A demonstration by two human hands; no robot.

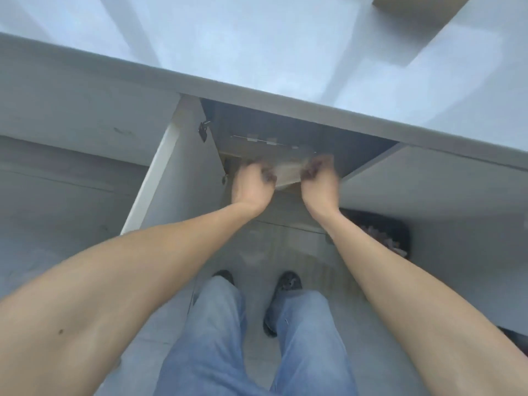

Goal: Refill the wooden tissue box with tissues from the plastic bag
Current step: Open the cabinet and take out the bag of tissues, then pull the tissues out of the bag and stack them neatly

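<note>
Both my hands reach into an open cupboard under the counter. My left hand (pixel 251 184) and my right hand (pixel 318 181) are closed on the two ends of a pale, beige, blurred packet (pixel 288 174) held between them. Blur keeps me from telling whether it is the plastic bag of tissues. Behind it inside the cupboard lies a grey flat thing with a thin metal strip (pixel 265 141). A brown wooden-looking box (pixel 411 10) stands on the counter at the far top right, cut off by the frame edge.
The white counter edge (pixel 285 101) overhangs the cupboard opening. The cupboard door (pixel 171 172) stands swung open on the left. A dark mat (pixel 380 232) lies on the floor to the right. My jeans and dark shoes (pixel 288 284) are below.
</note>
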